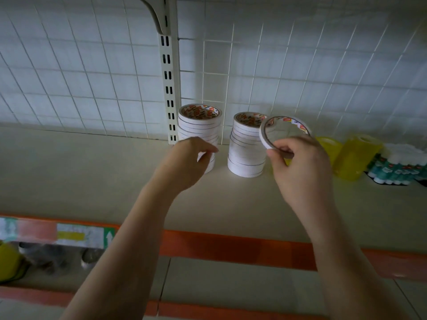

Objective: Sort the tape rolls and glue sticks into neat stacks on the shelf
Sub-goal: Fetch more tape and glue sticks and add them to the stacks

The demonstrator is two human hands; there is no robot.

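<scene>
Up over the shelf [115,172], the right hand [300,167] pinches a thin tape roll [265,137], tilted, beside the right stack [246,146]. Loosely curled, the left hand [184,162] holds nothing before the left stack [199,125]; glue sticks [397,167] lie far right.

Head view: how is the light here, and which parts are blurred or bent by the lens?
Head view: dim, cool light, brightest on the grid wall behind the two white tape stacks; the single tape roll pinched by the right hand is slightly motion-blurred, as are the glue sticks at the right edge; the wide lens bends the grid lines and shelf edge; the lower shelf is dark.
</scene>
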